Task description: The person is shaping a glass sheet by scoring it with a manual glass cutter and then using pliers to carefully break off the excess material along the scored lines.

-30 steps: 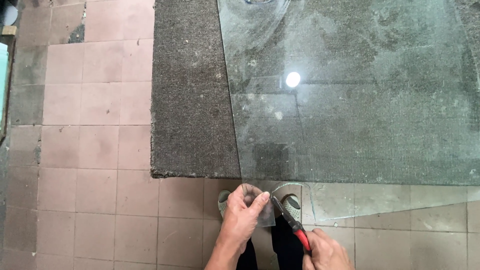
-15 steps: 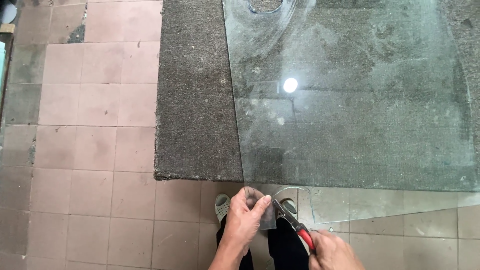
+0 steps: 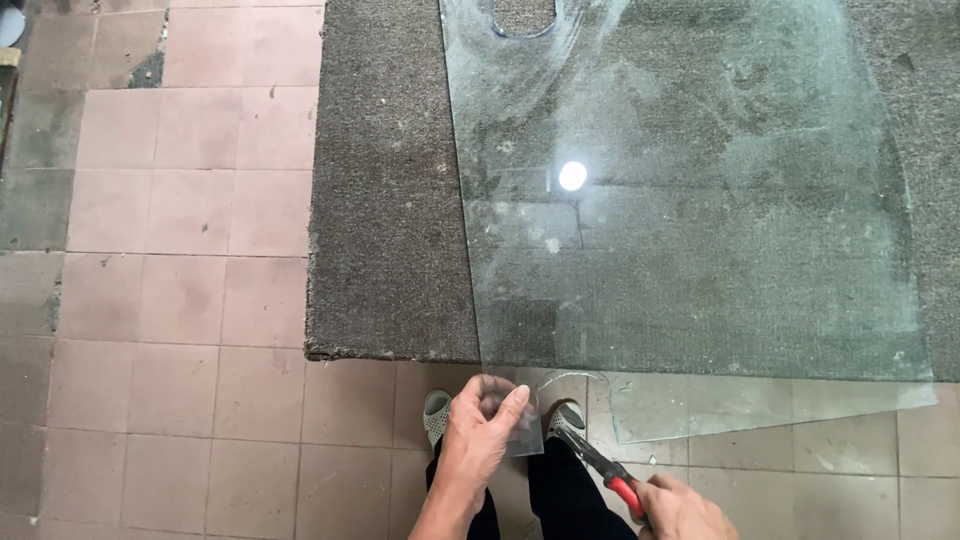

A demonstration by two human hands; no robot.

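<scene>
A large clear glass sheet (image 3: 700, 200) lies on a grey carpeted table (image 3: 390, 200), its near edge hanging over the table's front with a curved notch cut out. My left hand (image 3: 478, 440) pinches a small broken-off piece of glass (image 3: 524, 432) just below that edge. My right hand (image 3: 680, 508) grips red-handled pliers (image 3: 600, 465), whose jaws point up-left toward the small piece. Both hands are below the table's front edge, over the floor.
Pinkish tiled floor (image 3: 180, 300) spreads to the left and below. My feet in grey sandals (image 3: 436, 412) stand under the hands. The glass sheet has a cut-out opening (image 3: 522, 15) at the far edge.
The view has shifted slightly. My left hand with the small glass piece has come a little away from the sheet's edge, and the pliers have drawn back with my right hand.
</scene>
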